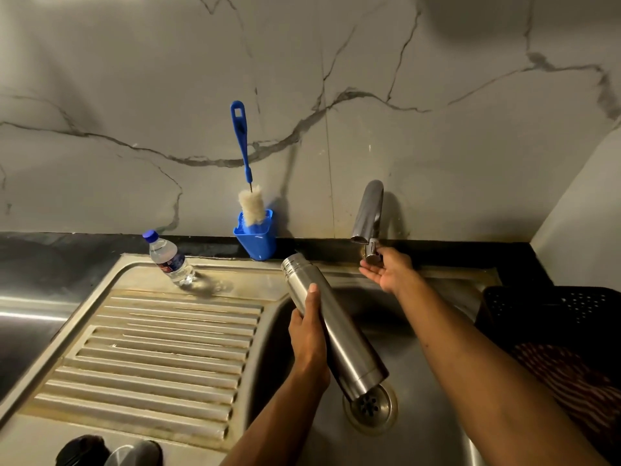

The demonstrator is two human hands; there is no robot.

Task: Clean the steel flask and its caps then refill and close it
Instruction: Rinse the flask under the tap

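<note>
Steel sink unit point(141, 428) w/ ribbed drainboard point(161, 351) spreads to the left of my left hand point(307, 334). Plastic water bottle point(169, 258) w/ blue cap lies tilted on it, far-left of that hand. Blue holder point(257, 242) w/ bottle brush point(247, 169) stands at the back edge on the dark table point(50, 260), just beyond my hands. Two caps point(111, 450) sit at the near edge, left of my left arm.

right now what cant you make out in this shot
- Inside of the steel flask, head view: its open mouth points away, so contents and cleanliness are hidden.
- Two caps, head view: cut off by the bottom edge.
- Right hand at the tap handle, head view: unclear whether it grips the handle.
- Label on the plastic bottle: too small to read.
- Dark basket: too dark to see its contents.
</note>
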